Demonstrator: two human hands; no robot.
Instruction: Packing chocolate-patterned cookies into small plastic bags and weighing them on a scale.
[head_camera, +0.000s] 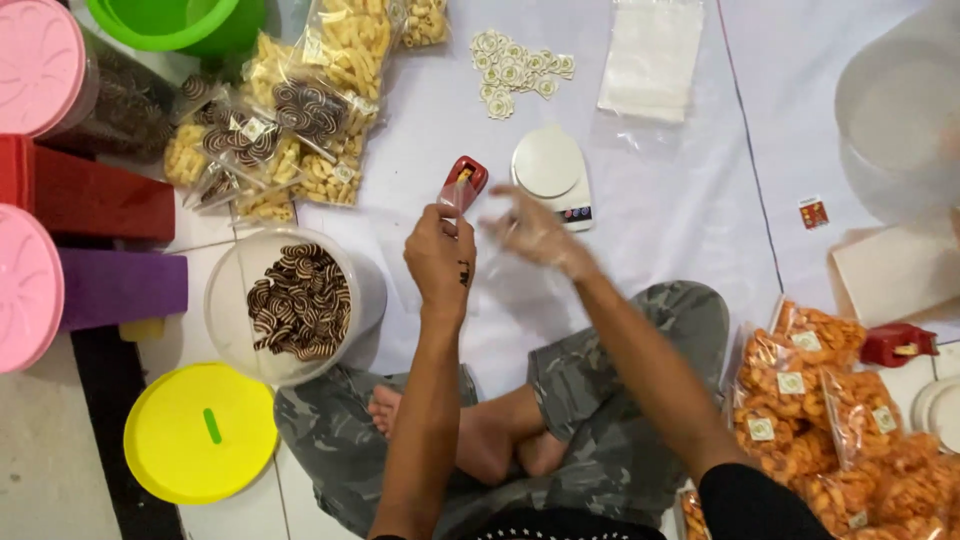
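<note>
Above crossed legs, left hand grips stapler.

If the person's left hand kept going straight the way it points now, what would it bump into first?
Most likely the red stapler: the left hand points up and away from the body, with the stapler just beyond its fingers. Depth is hard to judge, and they may already be touching.

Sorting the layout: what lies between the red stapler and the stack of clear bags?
The white kitchen scale sits between the red stapler and the stack of clear bags, in the head view.
</note>
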